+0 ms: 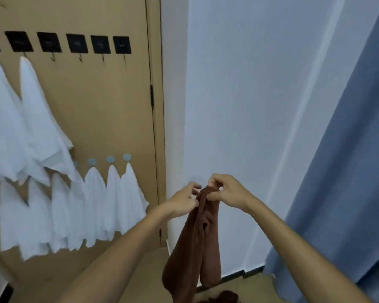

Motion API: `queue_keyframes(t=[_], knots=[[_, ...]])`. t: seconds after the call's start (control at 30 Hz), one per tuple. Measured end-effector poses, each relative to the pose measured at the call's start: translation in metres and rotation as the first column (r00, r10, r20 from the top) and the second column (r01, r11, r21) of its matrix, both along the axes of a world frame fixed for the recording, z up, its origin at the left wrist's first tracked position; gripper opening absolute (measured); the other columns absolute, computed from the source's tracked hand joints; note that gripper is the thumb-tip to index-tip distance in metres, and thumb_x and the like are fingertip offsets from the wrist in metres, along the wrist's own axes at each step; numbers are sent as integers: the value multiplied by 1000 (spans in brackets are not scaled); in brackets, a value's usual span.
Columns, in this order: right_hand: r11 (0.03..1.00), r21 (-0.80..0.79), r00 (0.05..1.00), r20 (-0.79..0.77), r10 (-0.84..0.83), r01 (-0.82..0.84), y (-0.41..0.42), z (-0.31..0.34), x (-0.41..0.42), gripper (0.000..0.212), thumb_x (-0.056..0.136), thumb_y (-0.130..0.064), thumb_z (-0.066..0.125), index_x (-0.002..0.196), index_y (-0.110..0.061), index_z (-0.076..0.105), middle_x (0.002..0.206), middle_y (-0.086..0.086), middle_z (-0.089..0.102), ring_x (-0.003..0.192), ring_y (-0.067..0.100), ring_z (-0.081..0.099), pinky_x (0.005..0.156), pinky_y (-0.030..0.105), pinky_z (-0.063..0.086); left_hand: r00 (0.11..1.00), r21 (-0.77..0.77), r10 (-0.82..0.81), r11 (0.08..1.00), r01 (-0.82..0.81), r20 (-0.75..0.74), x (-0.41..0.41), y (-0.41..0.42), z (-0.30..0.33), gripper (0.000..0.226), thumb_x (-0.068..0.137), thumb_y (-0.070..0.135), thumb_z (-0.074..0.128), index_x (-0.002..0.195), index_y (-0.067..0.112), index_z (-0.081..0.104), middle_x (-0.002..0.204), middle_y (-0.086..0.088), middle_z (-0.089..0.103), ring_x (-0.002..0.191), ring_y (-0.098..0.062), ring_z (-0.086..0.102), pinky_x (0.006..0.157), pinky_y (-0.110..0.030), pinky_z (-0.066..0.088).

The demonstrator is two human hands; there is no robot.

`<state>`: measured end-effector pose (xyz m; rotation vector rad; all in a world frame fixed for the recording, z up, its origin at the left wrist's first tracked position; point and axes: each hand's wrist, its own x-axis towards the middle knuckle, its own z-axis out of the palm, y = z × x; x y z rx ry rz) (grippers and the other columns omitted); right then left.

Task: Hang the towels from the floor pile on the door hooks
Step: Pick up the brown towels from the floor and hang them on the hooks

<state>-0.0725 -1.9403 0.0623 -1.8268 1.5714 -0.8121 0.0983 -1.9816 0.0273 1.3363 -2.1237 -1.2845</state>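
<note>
- Hanging from both hands, a brown towel [197, 235] of soft, plush cloth droops in two long folded lobes towards the floor.
- Pinching its bunched top edge, the right hand [225, 193] has fingers curled round the fabric.
- Beside it, the left hand [184, 199] touches the same top corner from the left, fingertips nipping the cloth below the right hand's pinch.
- Below the grip, at the bottom edge, lies more dark brown cloth [225, 296].
- Left of the grip stands a flat tan door [109, 106] with square black hook plates [77, 43], some with thin bare metal hooks.
- White towels [39, 119] hang there in pointed, draped shapes.
- Right of the grip falls a blue curtain [346, 162].
</note>
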Motion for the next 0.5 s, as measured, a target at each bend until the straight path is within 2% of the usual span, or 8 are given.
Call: queue_keyframes(t=[0.07,0.13,0.2,0.27,0.3,0.4,0.47,0.5], knots=[[999,-37,999,-29,23,-24,-9,6,25,28,69,-4,66,62,-19,44,78,-6,58,80,16,55,71,28,44,998,-63,-17,998,20,54,21,-7,4,34,87,10,47,119,20,52,117,-2,59,108,-22,56,90,-34,46],[998,-52,999,-40,16,-18,-19,11,44,32,69,2,60,58,-19,38,94,-4,64,92,14,60,77,28,47,988,-142,-13,989,36,155,41,-16,9,13,88,11,45,90,19,55,103,-7,62,98,-26,56,77,-32,44],[999,-38,999,-44,-5,4,-30,13,58,31,68,6,51,57,-18,34,90,-1,67,83,15,61,66,25,46,985,-222,30,975,9,171,63,-24,18,19,91,12,44,77,24,48,93,-6,58,88,-22,52,68,-29,38],[999,-19,997,-77,-31,30,-41,17,72,27,67,6,48,61,-18,37,72,-1,58,64,16,51,53,24,37,990,-281,66,959,-28,127,84,-32,28,14,93,15,45,82,21,51,93,-3,58,88,-21,53,72,-31,41],[999,2,995,-90,-33,34,-47,20,78,25,67,5,49,66,-19,42,70,-2,53,62,15,47,52,23,36,991,-310,77,950,-39,111,93,-36,34,11,94,15,45,87,19,53,96,-4,60,90,-23,54,76,-34,43],[989,145,999,-21,41,-37,-61,30,105,29,64,-9,56,91,-18,54,84,1,59,75,17,54,64,27,42,992,-362,87,931,-50,87,119,-48,50,7,92,15,45,92,15,52,97,-7,60,91,-24,54,77,-35,43],[976,203,997,35,74,-80,-70,35,126,28,62,-21,56,89,-15,56,83,3,58,76,18,51,68,30,38,993,-379,78,925,-38,90,135,-55,58,4,91,15,45,91,14,50,90,-3,57,83,-20,50,69,-31,38],[978,192,996,42,74,-81,-75,35,138,18,65,-23,57,81,-15,55,79,2,54,74,17,48,68,30,35,992,-377,80,926,-38,96,143,-59,62,3,90,15,46,89,15,48,87,-1,55,79,-18,48,65,-29,36]])
